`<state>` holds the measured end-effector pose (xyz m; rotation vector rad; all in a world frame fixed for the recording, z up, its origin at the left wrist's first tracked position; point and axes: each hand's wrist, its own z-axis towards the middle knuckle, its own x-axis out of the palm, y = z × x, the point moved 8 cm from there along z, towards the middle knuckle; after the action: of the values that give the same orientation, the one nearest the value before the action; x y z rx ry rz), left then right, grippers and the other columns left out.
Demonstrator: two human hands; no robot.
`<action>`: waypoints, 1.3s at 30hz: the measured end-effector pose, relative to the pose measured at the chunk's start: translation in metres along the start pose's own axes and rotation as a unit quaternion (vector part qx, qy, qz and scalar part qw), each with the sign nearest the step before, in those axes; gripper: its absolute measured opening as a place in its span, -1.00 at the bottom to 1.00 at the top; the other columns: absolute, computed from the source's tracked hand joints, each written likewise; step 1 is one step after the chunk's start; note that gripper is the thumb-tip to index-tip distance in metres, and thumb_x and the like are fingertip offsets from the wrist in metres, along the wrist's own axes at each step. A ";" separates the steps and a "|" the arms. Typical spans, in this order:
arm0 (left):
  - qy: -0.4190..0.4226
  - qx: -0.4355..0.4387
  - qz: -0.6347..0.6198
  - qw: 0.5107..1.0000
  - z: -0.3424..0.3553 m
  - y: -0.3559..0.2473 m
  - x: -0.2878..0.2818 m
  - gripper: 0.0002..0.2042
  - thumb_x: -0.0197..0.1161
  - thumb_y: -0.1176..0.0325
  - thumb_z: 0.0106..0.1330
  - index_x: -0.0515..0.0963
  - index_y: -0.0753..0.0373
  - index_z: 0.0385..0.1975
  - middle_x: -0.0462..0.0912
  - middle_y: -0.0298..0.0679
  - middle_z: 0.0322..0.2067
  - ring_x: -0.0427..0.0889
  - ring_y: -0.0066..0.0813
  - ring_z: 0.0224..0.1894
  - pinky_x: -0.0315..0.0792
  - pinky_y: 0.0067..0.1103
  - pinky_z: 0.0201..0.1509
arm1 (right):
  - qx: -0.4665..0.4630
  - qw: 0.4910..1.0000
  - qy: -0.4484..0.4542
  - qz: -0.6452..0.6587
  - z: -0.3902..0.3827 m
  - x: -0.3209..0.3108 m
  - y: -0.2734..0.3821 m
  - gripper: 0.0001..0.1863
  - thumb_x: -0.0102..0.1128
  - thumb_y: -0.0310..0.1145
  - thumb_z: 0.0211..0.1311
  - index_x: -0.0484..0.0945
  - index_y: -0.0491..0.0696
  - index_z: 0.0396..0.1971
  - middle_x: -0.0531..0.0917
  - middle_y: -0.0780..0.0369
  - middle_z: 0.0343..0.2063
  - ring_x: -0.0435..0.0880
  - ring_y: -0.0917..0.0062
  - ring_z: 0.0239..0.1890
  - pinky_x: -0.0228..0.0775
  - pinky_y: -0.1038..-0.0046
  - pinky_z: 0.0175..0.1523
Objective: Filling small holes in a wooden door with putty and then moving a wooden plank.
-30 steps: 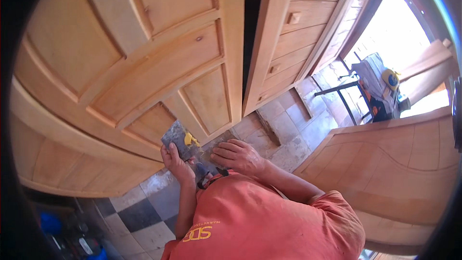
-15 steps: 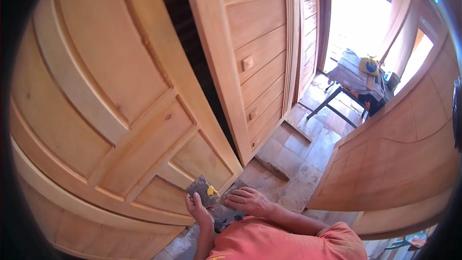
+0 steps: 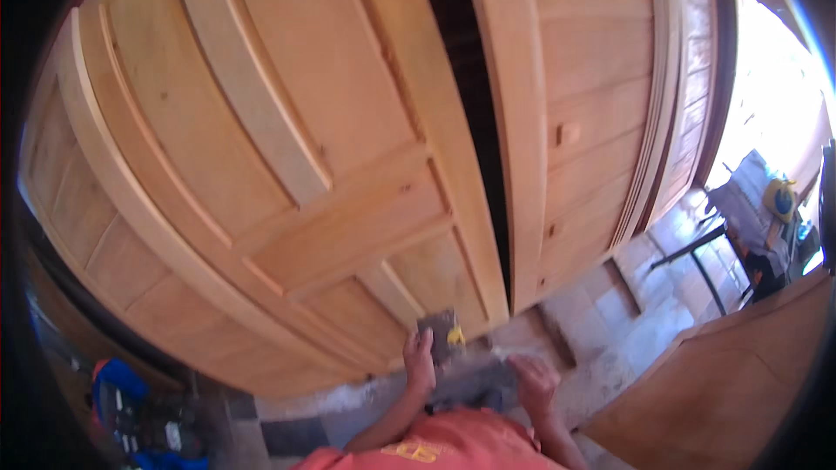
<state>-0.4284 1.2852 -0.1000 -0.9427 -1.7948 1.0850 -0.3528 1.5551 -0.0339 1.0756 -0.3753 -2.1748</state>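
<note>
A dark, flat square plate (image 3: 442,341) with a lump of yellow paste (image 3: 456,335) on it is gripped in my left hand (image 3: 420,361), thumb on its face. To its right, my right hand (image 3: 535,383) is blurred, fingers curled around something I cannot make out. Both are low in front of a tall, pale wooden panelled door (image 3: 322,96), near its bottom edge. A slatted wooden door with square knobs (image 3: 588,78) stands right of it, across a dark gap.
A wooden panel (image 3: 714,392) leans at lower right. A metal-legged stand (image 3: 697,248) carries grey cloth (image 3: 740,200) and a yellow-and-blue container (image 3: 779,200) by a bright opening. Blue-and-black equipment (image 3: 122,383) sits at lower left on the tiled floor (image 3: 653,296).
The view has swung about, bringing the blue equipment back at lower left. My right hand has moved slightly away from the plate and its fingers are more curled; my left still holds the plate.
</note>
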 end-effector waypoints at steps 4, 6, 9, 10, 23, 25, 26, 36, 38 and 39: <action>-0.082 -0.002 0.040 0.996 -0.004 -0.002 -0.037 -0.80 0.13 0.15 0.58 0.46 0.14 -0.13 0.64 -0.35 -0.40 0.58 -0.52 -0.70 0.39 -0.64 -0.75 | 0.081 0.995 0.016 0.048 -0.023 0.016 -0.039 -0.78 0.33 -0.53 0.15 0.75 -0.06 -0.17 0.79 0.13 -0.20 0.77 0.22 -0.18 0.57 0.27 -0.07; -0.131 -0.009 0.039 0.991 -0.013 -0.007 -0.059 -0.79 0.14 0.13 0.58 0.44 0.13 -0.16 0.62 -0.35 -0.43 0.58 -0.51 -0.70 0.36 -0.65 -0.75 | 0.117 0.990 0.035 0.067 -0.049 0.034 -0.066 -0.79 0.34 -0.51 0.21 0.74 -0.08 -0.14 0.78 0.11 -0.21 0.77 0.20 -0.17 0.56 0.26 -0.05; -0.151 0.015 0.048 0.987 -0.018 0.007 -0.098 -0.79 0.15 0.13 0.58 0.43 0.13 -0.15 0.62 -0.35 -0.43 0.58 -0.51 -0.69 0.32 -0.65 -0.75 | 0.225 0.968 0.074 0.087 -0.082 0.048 -0.092 -0.80 0.33 -0.48 0.28 0.74 -0.08 -0.11 0.78 0.10 -0.21 0.76 0.18 -0.15 0.56 0.27 -0.05; -0.167 0.011 0.051 0.985 -0.023 0.012 -0.110 -0.78 0.15 0.13 0.58 0.44 0.15 -0.10 0.63 -0.32 -0.41 0.57 -0.51 -0.69 0.31 -0.64 -0.75 | 0.232 0.965 0.082 0.086 -0.092 0.050 -0.095 -0.80 0.33 -0.48 0.28 0.74 -0.08 -0.11 0.78 0.10 -0.21 0.76 0.18 -0.15 0.56 0.27 -0.05; -0.213 0.012 0.018 0.977 -0.089 0.039 -0.172 -0.76 0.19 0.13 0.56 0.43 0.16 -0.09 0.63 -0.30 -0.42 0.55 -0.50 -0.69 0.29 -0.64 -0.74 | 0.447 0.864 0.215 -0.079 -0.314 0.032 -0.204 -0.68 0.32 -0.09 0.32 0.75 0.06 -0.05 0.75 -0.02 -0.28 0.76 0.06 -0.18 0.55 0.12 -0.11; -0.226 0.033 0.009 0.974 -0.103 0.043 -0.193 -0.76 0.20 0.12 0.56 0.41 0.15 -0.15 0.61 -0.31 -0.46 0.55 -0.52 -0.69 0.29 -0.64 -0.74 | 0.475 0.835 0.241 -0.135 -0.350 0.008 -0.201 -0.64 0.35 -0.04 0.27 0.75 0.07 -0.06 0.76 -0.01 -0.29 0.76 0.07 -0.18 0.55 0.11 -0.10; -0.227 0.024 0.008 0.974 -0.109 0.049 -0.202 -0.76 0.20 0.12 0.56 0.41 0.15 -0.15 0.61 -0.31 -0.46 0.55 -0.52 -0.69 0.29 -0.64 -0.74 | 0.498 0.820 0.243 -0.140 -0.366 -0.003 -0.200 -0.62 0.36 -0.02 0.24 0.75 0.06 -0.07 0.76 0.00 -0.28 0.76 0.07 -0.17 0.55 0.10 -0.09; -0.331 -0.013 -0.022 0.943 -0.230 0.121 -0.291 -0.76 0.16 0.11 0.58 0.44 0.16 -0.12 0.63 -0.31 -0.42 0.59 -0.48 -0.66 0.33 -0.63 -0.72 | 0.461 0.818 0.315 -0.136 -0.446 -0.053 -0.140 -0.63 0.37 -0.07 0.21 0.75 0.06 -0.06 0.77 0.04 -0.19 0.75 0.08 -0.07 0.55 0.10 -0.02; -0.330 -0.020 -0.028 0.943 -0.251 0.138 -0.297 -0.76 0.16 0.10 0.57 0.46 0.16 -0.12 0.64 -0.31 -0.42 0.58 -0.51 -0.65 0.34 -0.64 -0.70 | 0.438 0.827 0.331 -0.125 -0.451 -0.056 -0.135 -0.62 0.37 -0.08 0.21 0.73 0.06 -0.03 0.77 0.04 -0.16 0.74 0.06 -0.05 0.55 0.10 -0.01; -0.314 -0.028 -0.033 0.949 -0.259 0.143 -0.293 -0.75 0.17 0.10 0.57 0.48 0.16 -0.12 0.64 -0.31 -0.43 0.58 -0.53 -0.65 0.34 -0.64 -0.68 | 0.414 0.836 0.328 -0.152 -0.451 -0.061 -0.135 -0.61 0.37 -0.08 0.22 0.73 0.06 -0.01 0.77 0.03 -0.15 0.74 0.05 -0.05 0.55 0.09 -0.01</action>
<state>-0.0550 1.1554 -0.2319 -0.5922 -2.3563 1.4001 -0.0318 1.7122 -0.3470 2.4016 -0.9001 -1.7031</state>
